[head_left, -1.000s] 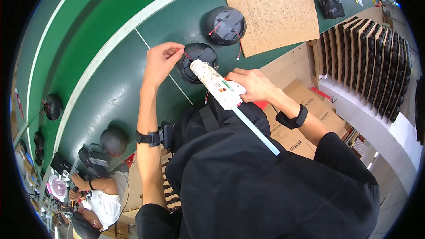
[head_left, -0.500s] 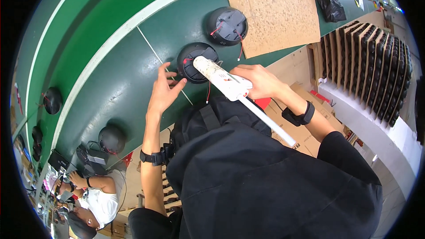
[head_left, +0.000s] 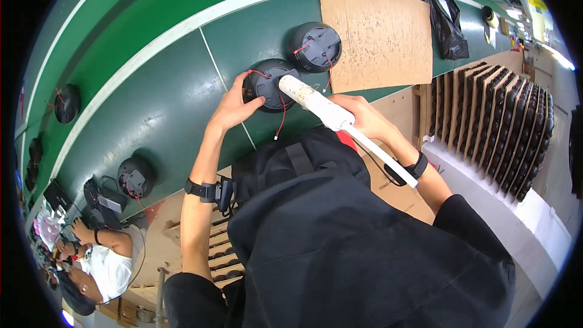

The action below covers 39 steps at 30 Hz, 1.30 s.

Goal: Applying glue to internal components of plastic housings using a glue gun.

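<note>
A black round housing (head_left: 265,85) with a red wire and a small white plug sits on the green bench. My left hand (head_left: 232,108) grips its left side, thumb on the near rim and fingers round the far edge. My right hand (head_left: 366,116) is closed round a white hot glue gun (head_left: 316,104), its stained barrel tip over the right part of this housing. A long white glue stick (head_left: 385,159) juts from the gun's back toward my right forearm. Where the tip meets the housing is hidden. Just beyond stands a second black housing (head_left: 320,47) with red wires.
Right of the housings lies a speckled cardboard sheet (head_left: 376,33), with a black plastic bag (head_left: 447,24) past it. Racks of black round parts (head_left: 492,127) stand at right. Another housing (head_left: 136,177) rests at left, near a co-worker in white (head_left: 109,270). A green conveyor (head_left: 133,18) runs behind.
My left hand has closed from beside the housing onto its rim. The housing appears turned, with its red wire now at the far left. The glue gun stays over it.
</note>
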Available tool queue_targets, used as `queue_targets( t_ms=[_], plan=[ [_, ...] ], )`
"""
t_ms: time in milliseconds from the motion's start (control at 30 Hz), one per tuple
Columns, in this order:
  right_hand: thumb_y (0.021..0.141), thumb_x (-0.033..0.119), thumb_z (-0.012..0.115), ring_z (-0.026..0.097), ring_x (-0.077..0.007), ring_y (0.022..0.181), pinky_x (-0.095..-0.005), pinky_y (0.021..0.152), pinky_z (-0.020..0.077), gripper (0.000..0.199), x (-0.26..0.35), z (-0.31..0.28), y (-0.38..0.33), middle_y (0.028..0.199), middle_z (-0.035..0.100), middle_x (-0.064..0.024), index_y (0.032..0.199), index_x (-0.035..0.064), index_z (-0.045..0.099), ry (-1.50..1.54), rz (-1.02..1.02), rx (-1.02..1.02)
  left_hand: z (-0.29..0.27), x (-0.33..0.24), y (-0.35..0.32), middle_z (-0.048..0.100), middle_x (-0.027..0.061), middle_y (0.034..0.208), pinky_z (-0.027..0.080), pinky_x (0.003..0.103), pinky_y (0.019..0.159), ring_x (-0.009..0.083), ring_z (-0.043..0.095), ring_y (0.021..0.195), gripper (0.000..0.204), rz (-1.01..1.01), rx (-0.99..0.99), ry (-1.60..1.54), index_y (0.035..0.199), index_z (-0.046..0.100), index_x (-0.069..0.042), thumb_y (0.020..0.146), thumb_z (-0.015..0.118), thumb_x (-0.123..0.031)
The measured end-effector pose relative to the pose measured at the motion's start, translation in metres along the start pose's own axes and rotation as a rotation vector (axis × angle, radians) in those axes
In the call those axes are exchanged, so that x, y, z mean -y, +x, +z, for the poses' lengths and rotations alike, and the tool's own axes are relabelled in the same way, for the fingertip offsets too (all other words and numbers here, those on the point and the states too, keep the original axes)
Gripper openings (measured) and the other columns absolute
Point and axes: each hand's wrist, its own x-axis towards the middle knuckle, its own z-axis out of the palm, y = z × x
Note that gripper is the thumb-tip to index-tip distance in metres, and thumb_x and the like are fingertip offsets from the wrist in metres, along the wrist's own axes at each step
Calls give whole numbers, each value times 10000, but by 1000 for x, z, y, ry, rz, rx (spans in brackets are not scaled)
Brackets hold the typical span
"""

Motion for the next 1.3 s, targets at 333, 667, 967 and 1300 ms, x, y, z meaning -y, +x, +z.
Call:
queue_targets(
  t_ms=[333,667,967,1300],
  plan=[
    [797,286,722,678,-404,1005,-436,852,533,499,-2,-2,4,1073,687,-192,1212,21,638,-16,-59,181,-28,-17,9,713,226,1227,583,397,855,287,733,995,549,169,-215,-123,1399,595,-33,943,736,-306],
    [669,97,639,653,-403,991,-458,783,545,532,6,13,14,1093,658,-142,1199,51,630,-190,-101,235,-44,-35,-48,534,72,615,370,352,560,133,457,593,370,206,99,271,862,698,1,1029,618,-320],
    [702,147,698,672,-386,923,-479,752,549,443,20,20,22,1034,668,-107,1139,98,645,-351,-15,193,-28,-53,7,488,36,591,326,344,543,124,423,577,411,309,-154,171,834,702,-24,1041,585,-359],
    [758,139,708,685,-381,869,-486,723,549,329,30,26,21,945,684,-117,1077,96,643,-389,9,174,-34,-43,1,525,10,626,350,315,552,93,447,598,371,209,-142,67,861,712,3,1023,635,-321]
  ],
)
